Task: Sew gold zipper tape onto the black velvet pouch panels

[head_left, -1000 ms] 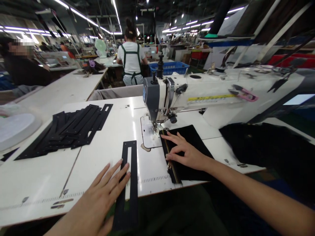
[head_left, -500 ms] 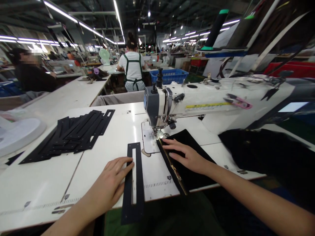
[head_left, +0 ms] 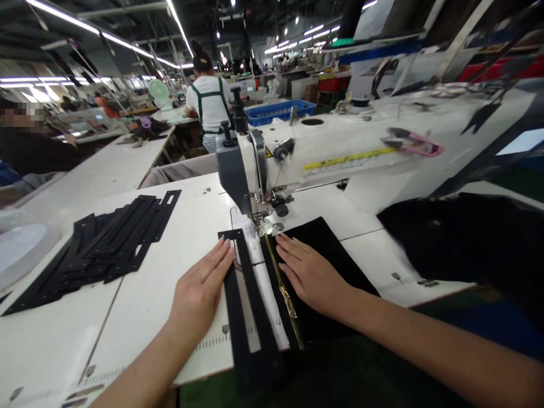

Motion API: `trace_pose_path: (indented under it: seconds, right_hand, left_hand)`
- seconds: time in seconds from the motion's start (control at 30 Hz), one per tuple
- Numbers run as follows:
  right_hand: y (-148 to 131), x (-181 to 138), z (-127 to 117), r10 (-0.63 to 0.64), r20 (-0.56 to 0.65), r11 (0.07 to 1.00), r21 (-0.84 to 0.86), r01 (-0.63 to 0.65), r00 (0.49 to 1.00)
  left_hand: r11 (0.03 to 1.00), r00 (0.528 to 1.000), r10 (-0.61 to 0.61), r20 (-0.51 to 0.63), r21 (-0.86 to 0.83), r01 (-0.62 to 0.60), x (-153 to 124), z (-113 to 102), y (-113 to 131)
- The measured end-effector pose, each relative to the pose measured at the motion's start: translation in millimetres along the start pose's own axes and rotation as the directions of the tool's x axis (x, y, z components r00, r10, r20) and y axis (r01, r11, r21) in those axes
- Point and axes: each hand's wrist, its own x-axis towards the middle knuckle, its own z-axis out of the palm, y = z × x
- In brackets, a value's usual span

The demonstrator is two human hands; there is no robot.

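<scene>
My left hand (head_left: 199,286) lies with straight fingers on a black rectangular frame piece (head_left: 267,326) that has a long slot. Its fingertips rest over the left rail near the top of the slot; the thumb is hidden. The frame's lower end hangs past the table edge. My right hand (head_left: 312,275) rests flat, fingers stretched, on black fabric (head_left: 319,229). A gold zipper (head_left: 280,283) runs along the fabric's left edge, its upper end by the presser foot (head_left: 261,224) of the sewing machine (head_left: 272,164). A narrow white gap separates frame and zipper.
A pile of black frame pieces (head_left: 114,238) lies on the white table (head_left: 140,317) at left. More black fabric (head_left: 463,238) lies at right. Pink-handled thread snips (head_left: 416,141) sit on the machine arm. A person (head_left: 208,96) works ahead, beyond a blue basket (head_left: 280,112).
My left hand has moved the frame piece up and closer to the zipper, and it is now tilted. My right hand has shifted off the zipper onto the fabric. The view has shifted too.
</scene>
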Motion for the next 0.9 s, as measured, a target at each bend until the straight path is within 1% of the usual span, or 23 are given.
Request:
trace_pose_path:
  seconds: [0.03, 0.1, 0.17, 0.27, 0.37, 0.47, 0.63, 0.8, 0.9]
  right_hand:
    - [0.0, -0.5, -0.6, -0.005, 0.007, 1.000, -0.005, 0.005, 1.000]
    - [0.7, -0.7, -2.0, -0.016, 0.024, 1.000, -0.006, 0.016, 1.000]
    - [1.8, -0.6, -3.3, -0.032, 0.028, 0.999, 0.009, 0.031, 0.999]
    - [3.1, -0.1, -4.4, -0.045, 0.019, 0.999, 0.025, 0.044, 0.999]
    - [3.7, 0.6, -4.9, -0.032, 0.021, 0.999, 0.041, 0.031, 0.999]
    - [4.1, 0.8, -4.7, -0.019, 0.030, 0.998, 0.068, 0.017, 0.999]
    - [3.1, -0.5, -3.7, 0.001, 0.055, 0.998, 0.068, -0.005, 0.999]
    - [2.6, -1.1, -2.6, 0.023, 0.057, 0.992, 0.123, -0.030, 0.998]
    - [3.7, -0.5, -2.5, 0.036, 0.055, 0.986, 0.161, -0.045, 0.998]
  left_hand:
    - [0.999, 0.999, 0.036, -0.021, -0.006, -0.036, 5.1, 4.0, 9.0]
    - [0.998, 0.998, 0.065, -0.022, -0.014, -0.066, 15.2, 15.0, 25.0]
    - [0.998, 0.998, 0.057, 0.033, 0.000, -0.057, 22.6, 27.5, 34.8]
    - [0.999, 0.988, 0.021, 0.156, 0.024, -0.025, 26.4, 40.6, 36.5]
    - [1.000, 0.977, 0.023, 0.211, 0.011, -0.026, 26.3, 43.8, 31.2]
    - [0.998, 0.978, 0.054, 0.203, 0.000, -0.055, 27.9, 42.7, 27.9]
    - [0.997, 0.977, 0.045, 0.207, 0.046, -0.056, 31.4, 42.9, 27.2]
    - [0.992, 0.986, 0.096, 0.137, 0.072, -0.107, 28.8, 45.3, 22.7]
    - [0.991, 0.986, 0.105, 0.132, 0.073, -0.115, 26.2, 46.4, 18.4]
